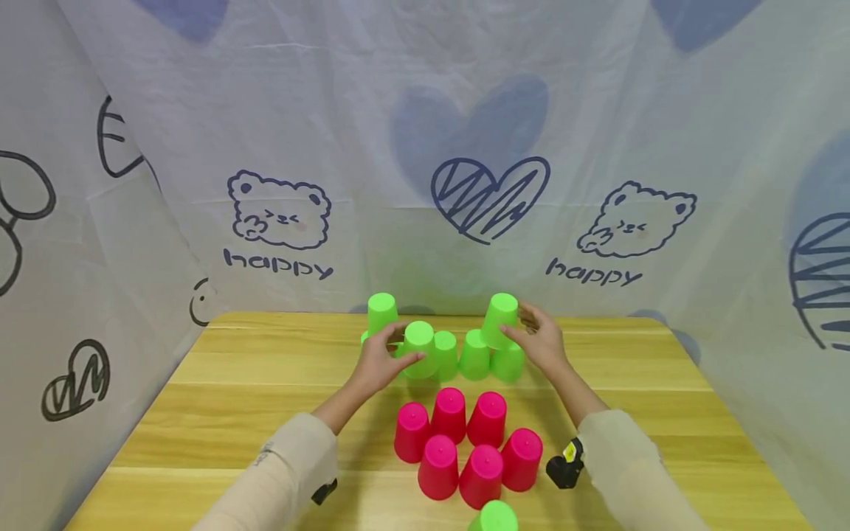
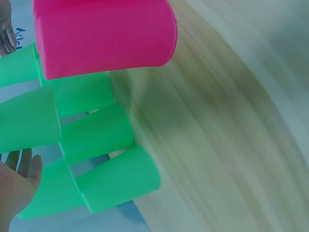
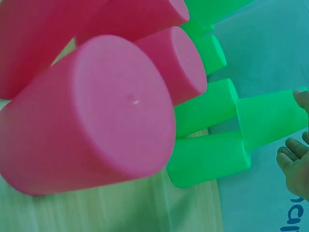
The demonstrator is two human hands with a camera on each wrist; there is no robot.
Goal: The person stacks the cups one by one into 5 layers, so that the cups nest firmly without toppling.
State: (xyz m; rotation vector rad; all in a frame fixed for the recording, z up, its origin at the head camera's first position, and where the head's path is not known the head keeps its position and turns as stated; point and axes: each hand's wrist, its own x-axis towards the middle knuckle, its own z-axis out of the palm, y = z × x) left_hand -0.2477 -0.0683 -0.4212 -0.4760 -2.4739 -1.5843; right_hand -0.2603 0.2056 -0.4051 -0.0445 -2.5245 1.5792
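My left hand (image 1: 380, 361) holds an upside-down green cup (image 1: 420, 352), with the thumb across its near side. That cup partly hides the green row behind it; in the left wrist view the held cup (image 2: 26, 121) overlaps the upper ends of the row cups (image 2: 99, 133). My right hand (image 1: 544, 341) has thumb and fingers around another green cup (image 1: 499, 321), which sits across two row cups (image 1: 475, 355) in the right wrist view. Another green cup (image 1: 381, 313) stands on the row's left end, behind my left hand.
Several pink cups (image 1: 438, 468) stand upside down in a cluster nearer to me. One more green cup (image 1: 494, 518) is at the bottom edge of the head view. A printed white cloth (image 1: 398, 251) hangs behind the wooden table (image 1: 252, 383).
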